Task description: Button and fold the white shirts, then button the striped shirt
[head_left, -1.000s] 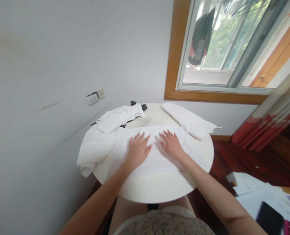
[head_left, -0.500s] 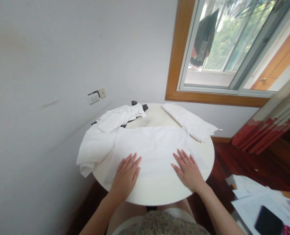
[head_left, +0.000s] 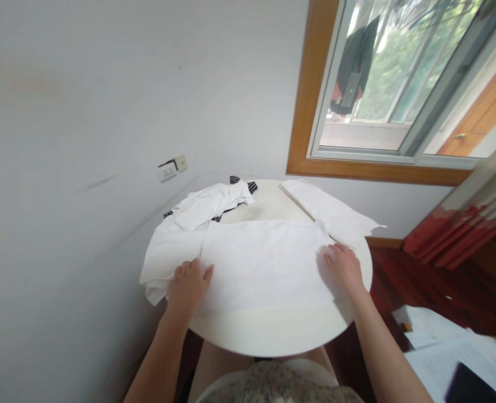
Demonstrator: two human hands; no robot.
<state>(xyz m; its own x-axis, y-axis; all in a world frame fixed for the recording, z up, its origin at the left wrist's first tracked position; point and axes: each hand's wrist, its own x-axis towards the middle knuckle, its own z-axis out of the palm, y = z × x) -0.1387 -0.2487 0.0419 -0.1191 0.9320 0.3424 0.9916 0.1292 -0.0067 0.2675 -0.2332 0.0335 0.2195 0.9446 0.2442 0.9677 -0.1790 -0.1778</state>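
Note:
A white cloth [head_left: 264,263] lies flat in a wide folded strip across the round white table [head_left: 268,333]. At its left end rests my left hand [head_left: 189,282], thumb apart from the fingers and nothing visibly gripped. My right hand [head_left: 345,267] touches the cloth's right end, its fingers slightly bent and holding nothing that shows. Beside my left hand, a loose white cloth [head_left: 168,252] hangs over the table's left rim. A folded white cloth [head_left: 331,210] lies at the back right, just beyond my right hand.
Rumpled white fabric with black striped cloth [head_left: 235,180] is heaped at the back left, near the wall socket [head_left: 168,171]. A window [head_left: 369,84] is behind the table. Papers [head_left: 444,347] and a dark phone-like object [head_left: 469,386] lie at the lower right.
Both hands have moved apart, from flat on the front part of the cloth out to its left and right ends. The fingers are less spread. The view has shifted slightly.

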